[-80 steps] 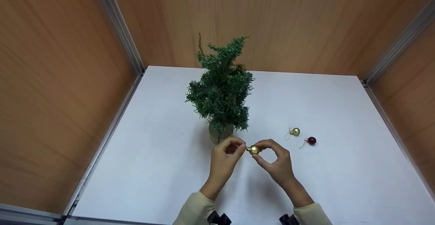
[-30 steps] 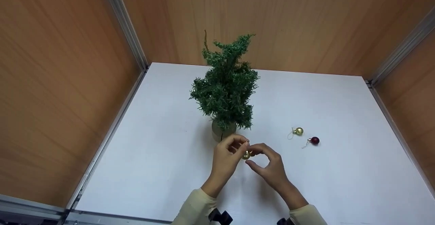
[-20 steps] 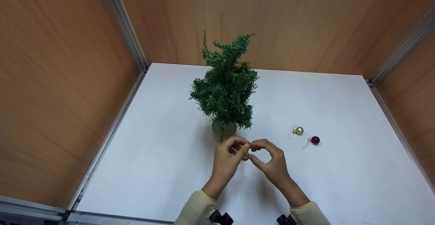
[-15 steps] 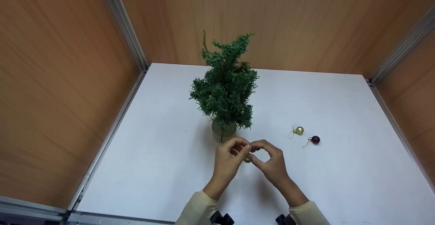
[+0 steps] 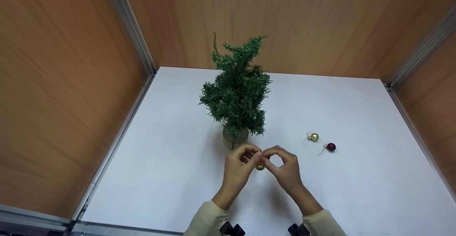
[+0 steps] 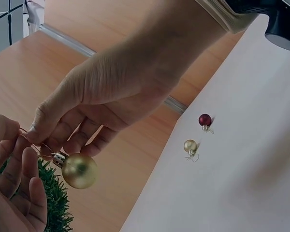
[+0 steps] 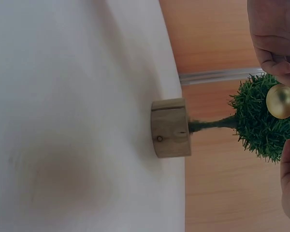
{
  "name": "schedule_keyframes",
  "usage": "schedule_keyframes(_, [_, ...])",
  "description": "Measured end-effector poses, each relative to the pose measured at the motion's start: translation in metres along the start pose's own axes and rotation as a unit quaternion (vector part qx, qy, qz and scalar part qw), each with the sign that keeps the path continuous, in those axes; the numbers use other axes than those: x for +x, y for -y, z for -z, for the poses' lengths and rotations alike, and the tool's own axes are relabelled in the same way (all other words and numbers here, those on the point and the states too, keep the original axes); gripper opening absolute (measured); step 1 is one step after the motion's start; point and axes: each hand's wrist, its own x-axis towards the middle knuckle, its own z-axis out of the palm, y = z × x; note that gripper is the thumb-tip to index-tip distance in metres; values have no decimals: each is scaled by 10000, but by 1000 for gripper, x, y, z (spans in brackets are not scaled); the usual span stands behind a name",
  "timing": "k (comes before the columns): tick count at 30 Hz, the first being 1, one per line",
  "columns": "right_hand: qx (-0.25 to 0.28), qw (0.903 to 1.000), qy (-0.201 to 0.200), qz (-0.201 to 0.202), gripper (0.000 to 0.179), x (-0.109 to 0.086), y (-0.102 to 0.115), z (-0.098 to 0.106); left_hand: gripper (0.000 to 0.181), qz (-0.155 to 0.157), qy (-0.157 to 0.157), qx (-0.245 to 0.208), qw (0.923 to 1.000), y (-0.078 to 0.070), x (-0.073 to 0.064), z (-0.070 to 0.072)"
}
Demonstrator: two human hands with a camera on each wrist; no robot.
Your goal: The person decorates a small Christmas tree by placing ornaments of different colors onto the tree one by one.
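Both hands meet in front of a small artificial Christmas tree [image 5: 235,93]. My left hand [image 5: 238,168] and my right hand [image 5: 288,172] pinch the thin hanging loop of a gold Christmas bauble [image 6: 79,171], fingertips close together. In the head view the bauble hangs just below the fingertips, partly covered by them. The left wrist view shows the thread running from the bauble's metal cap up to the fingers of both hands. Seen from the right wrist, the bauble shows in front of the green branches.
To the right on the white table [image 5: 160,179] lie another gold bauble [image 5: 314,137] and a dark red bauble [image 5: 331,147], each with a loop. The tree stands on a round wooden base [image 7: 170,128]. Wood-grained panels [image 5: 302,22] enclose the table.
The right hand has let go of the bauble's ball and moved left, its fingertips now at the loop beside the left hand's. The ball has swung down to hang beneath the fingers.
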Motion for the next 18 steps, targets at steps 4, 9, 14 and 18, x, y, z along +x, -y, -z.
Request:
schedule_keyframes(4, [105,9999,14,-68,12,2,2,-2,13,-12,-22,4,10000,1,1,2])
schedule_keyframes(9, [161,9994,80,-284,9,6,9,-3,13,-62,-76,2,10000,2,2,5])
schedule_keyframes(14, [176,9992,66,-338,6,10,12,-5,14,-10,-99,49,9999,1,2,8])
schedule_keyframes(18, [218,9993,54,-282,6,14,13,-7,12,16,-149,59,9999,-1,3,11])
